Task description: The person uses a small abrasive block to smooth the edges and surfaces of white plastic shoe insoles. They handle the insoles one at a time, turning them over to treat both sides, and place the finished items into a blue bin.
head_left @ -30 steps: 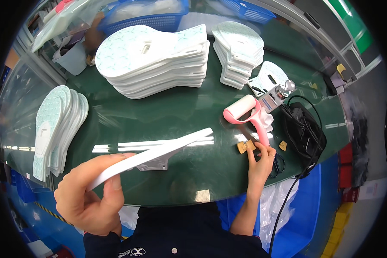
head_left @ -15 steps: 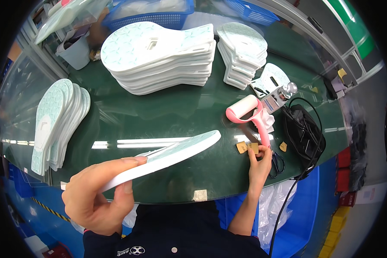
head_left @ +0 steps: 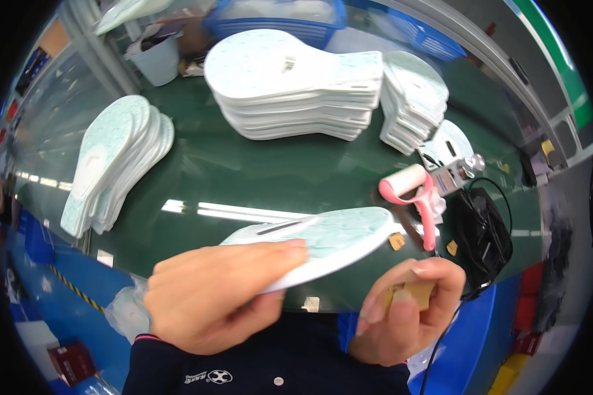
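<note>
head view: the left hand (head_left: 224, 299) has its grip closed on a pale insole (head_left: 323, 240), thumb on top and fingers curled beneath its near end. the insole is held above the near edge of the dark green tabletop (head_left: 244, 178), its far end reaching out to the right of the grip, tilted slightly upward. the right hand (head_left: 402, 309) sits just right of that grip, below the insole's far end, its grip pinched shut on a small tan block (head_left: 410, 293) between thumb and fingers.

beyond the right grip, two small tan pieces (head_left: 396, 241) lie on the tabletop, and just past them rests a pink lint roller (head_left: 415, 191) with its handle pointing toward the hand. a coil of black cable (head_left: 481, 230) lies right of the roller, beside a small metal device (head_left: 458, 172). far ahead of both grips stands a tall stack of white insoles (head_left: 296, 85), with a smaller stack (head_left: 412, 99) to its right. well left of the left grip, a fanned row of insoles (head_left: 112, 164) leans along the tabletop. a blue basket (head_left: 277, 16) and a grey tub (head_left: 155, 59) sit at the far edge.
</note>
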Motion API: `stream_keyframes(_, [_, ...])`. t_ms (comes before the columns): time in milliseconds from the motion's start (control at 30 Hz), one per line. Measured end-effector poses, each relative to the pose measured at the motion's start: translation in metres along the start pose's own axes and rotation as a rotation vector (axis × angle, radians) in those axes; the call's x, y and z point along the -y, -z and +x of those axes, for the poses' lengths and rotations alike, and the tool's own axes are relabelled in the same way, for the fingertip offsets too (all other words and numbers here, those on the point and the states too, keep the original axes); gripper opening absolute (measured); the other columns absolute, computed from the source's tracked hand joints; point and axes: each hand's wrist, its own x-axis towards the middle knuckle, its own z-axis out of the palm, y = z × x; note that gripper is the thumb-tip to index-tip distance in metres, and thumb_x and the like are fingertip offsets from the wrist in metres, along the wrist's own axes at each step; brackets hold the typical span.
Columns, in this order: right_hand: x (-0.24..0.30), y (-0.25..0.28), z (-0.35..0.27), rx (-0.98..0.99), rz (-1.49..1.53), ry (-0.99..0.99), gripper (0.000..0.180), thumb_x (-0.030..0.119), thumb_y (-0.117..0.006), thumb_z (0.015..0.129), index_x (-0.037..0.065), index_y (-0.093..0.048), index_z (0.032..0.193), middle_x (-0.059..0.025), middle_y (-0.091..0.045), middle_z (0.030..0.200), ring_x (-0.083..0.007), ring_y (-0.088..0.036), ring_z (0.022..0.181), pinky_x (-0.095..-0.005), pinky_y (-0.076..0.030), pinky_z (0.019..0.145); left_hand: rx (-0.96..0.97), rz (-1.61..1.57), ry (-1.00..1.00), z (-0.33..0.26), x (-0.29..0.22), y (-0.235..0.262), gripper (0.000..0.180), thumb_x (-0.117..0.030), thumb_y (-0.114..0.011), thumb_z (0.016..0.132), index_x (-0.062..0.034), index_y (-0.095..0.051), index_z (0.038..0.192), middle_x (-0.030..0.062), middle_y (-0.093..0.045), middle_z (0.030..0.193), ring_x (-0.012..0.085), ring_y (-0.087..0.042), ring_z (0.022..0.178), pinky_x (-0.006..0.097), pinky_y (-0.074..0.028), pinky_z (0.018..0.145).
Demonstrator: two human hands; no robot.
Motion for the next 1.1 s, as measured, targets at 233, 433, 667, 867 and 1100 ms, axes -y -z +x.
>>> stream_keyframes(233, [-0.009, -0.042, 0.005, 0.041, -0.029, 0.205, 0.025, 0.006, -0.053, 0.077, 0.001, -0.031, 0.088, -0.0090, -0.046, 0.054, -0.0120, -0.044, 0.042, -0.0230, -0.041, 0.042, 0.116, -0.119, -0.064, -0.012, 0.007, 0.013, 0.042, 0.008, -0.059, 0.054, 0.0029, -0.056, 0.096, 0.0158, -0.062, 0.089, 0.0257, -0.063, 0.078, 0.030, -0.052, 0.064])
stream_keyframes(433, [-0.019, -0.014, 0.014, 0.353, 0.110, 0.271, 0.024, -0.004, -0.055, 0.074, -0.006, -0.036, 0.090, -0.0143, -0.051, 0.067, -0.0198, -0.055, 0.052, -0.0260, -0.050, 0.051, 0.167, -0.144, -0.093, -0.010, 0.008, 0.017, 0.038, 0.003, -0.067, 0.059, 0.0023, -0.056, 0.095, 0.0157, -0.062, 0.089, 0.0251, -0.063, 0.076, 0.029, -0.052, 0.063])
stream_keyframes(667, [-0.021, -0.016, 0.010, 0.275, 0.157, 0.272, 0.023, -0.004, -0.053, 0.076, -0.005, -0.035, 0.090, -0.0135, -0.051, 0.067, -0.0204, -0.055, 0.050, -0.0264, -0.049, 0.047, 0.158, -0.059, -0.125, -0.005, 0.005, 0.010, 0.026, -0.002, -0.067, 0.061, 0.0027, -0.060, 0.086, 0.0182, -0.063, 0.083, 0.0245, -0.064, 0.071, 0.029, -0.052, 0.062])
stream_keyframes(867, [-0.015, -0.011, 0.014, 0.372, 0.137, 0.253, 0.022, -0.003, -0.052, 0.076, -0.004, -0.035, 0.091, -0.0133, -0.050, 0.065, -0.0210, -0.055, 0.050, -0.0283, -0.049, 0.046, 0.100, -0.024, -0.194, -0.005, 0.006, 0.005, 0.018, -0.005, -0.064, 0.065, 0.0007, -0.061, 0.082, 0.0162, -0.064, 0.077, 0.0213, -0.064, 0.067, 0.026, -0.051, 0.059])
stream_keyframes(1100, [-0.007, -0.016, 0.014, 0.181, 0.251, 0.175, 0.020, -0.001, -0.053, 0.075, -0.001, -0.037, 0.086, -0.0119, -0.048, 0.060, -0.0170, -0.051, 0.048, -0.0262, -0.045, 0.046, 0.084, -0.033, -0.157, -0.009, 0.004, 0.006, 0.015, -0.014, -0.063, 0.072, -0.0014, -0.060, 0.080, 0.0131, -0.064, 0.075, 0.0188, -0.063, 0.065, 0.026, -0.050, 0.060])
